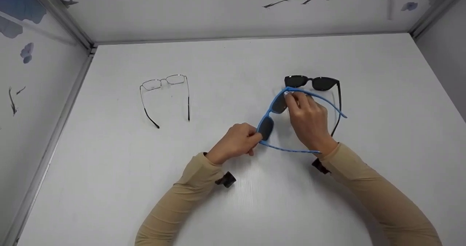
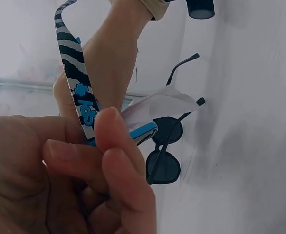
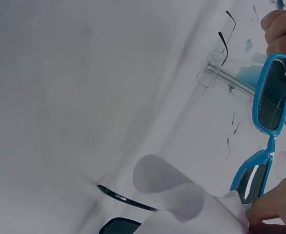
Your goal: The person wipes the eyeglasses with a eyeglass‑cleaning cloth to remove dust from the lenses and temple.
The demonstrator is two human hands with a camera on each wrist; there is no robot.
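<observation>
Blue-framed sunglasses (image 1: 269,114) with dark lenses are held above the table, both temples unfolded toward the right. My left hand (image 1: 240,138) pinches them at the near corner, by the hinge; in the left wrist view a zebra-striped temple (image 2: 74,63) rises past the fingers. At the far lens is my right hand (image 1: 309,116), its fingers pinching a thin white cloth (image 3: 181,200) against that lens. The cloth hangs loose below the fingers and is mostly hidden in the head view. Black sunglasses (image 1: 323,83) lie on the table just beyond the right hand.
Thin metal-rimmed eyeglasses (image 1: 164,82) lie unfolded on the left of the white table (image 1: 109,187). Upright panels with a floral print stand along the back (image 1: 218,16) and left sides. A small black camera (image 1: 226,179) sits by the left wrist.
</observation>
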